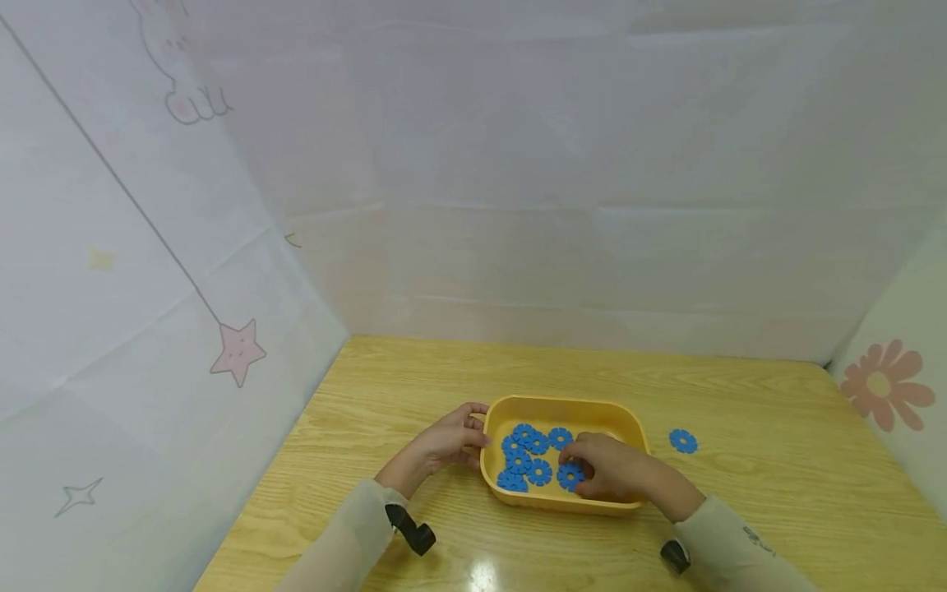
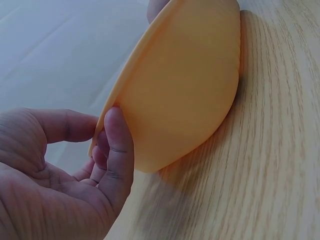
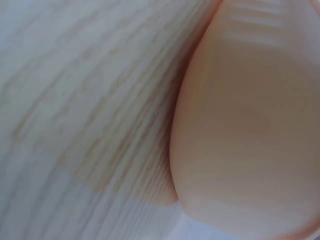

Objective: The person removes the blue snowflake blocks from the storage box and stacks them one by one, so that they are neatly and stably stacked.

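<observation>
A yellow plastic basin stands on the wooden table with several blue notched, flower-shaped discs lying in it, most of them bunched toward its left side. My left hand pinches the basin's left rim between thumb and fingers; the left wrist view shows this hand close up on the basin wall. Inside the basin's right half, my right hand curls thumb and fingers about one blue disc. The right wrist view shows only the basin's outer wall and table, with that hand hidden.
One more blue disc lies on the table to the right of the basin. Pale printed cloth walls rise behind the table and along both its sides.
</observation>
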`<action>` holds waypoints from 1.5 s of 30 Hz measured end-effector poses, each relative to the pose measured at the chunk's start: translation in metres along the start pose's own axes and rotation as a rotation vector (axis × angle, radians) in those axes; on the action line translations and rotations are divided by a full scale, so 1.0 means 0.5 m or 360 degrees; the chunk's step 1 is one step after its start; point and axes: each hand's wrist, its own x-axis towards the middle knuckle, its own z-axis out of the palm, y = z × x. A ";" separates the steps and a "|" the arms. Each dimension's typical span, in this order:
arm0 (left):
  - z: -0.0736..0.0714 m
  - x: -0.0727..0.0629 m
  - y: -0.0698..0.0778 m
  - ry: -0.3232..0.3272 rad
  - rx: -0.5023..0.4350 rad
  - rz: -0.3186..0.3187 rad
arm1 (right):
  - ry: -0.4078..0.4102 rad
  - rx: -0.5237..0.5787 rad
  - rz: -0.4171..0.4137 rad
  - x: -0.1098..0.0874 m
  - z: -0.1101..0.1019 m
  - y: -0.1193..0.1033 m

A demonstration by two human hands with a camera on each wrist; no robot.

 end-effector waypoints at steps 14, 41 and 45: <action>0.005 -0.004 0.003 0.0023 0.0009 0.0006 | 0.0175 -0.0009 0.0061 -0.001 0.001 -0.008; -0.001 -0.001 -0.002 -0.0009 -0.0054 0.0033 | 0.0994 0.0019 -0.0176 -0.123 -0.086 0.043; -0.001 -0.001 -0.002 -0.0010 -0.0070 0.0032 | 0.1007 -0.0015 -0.0051 -0.145 -0.092 0.056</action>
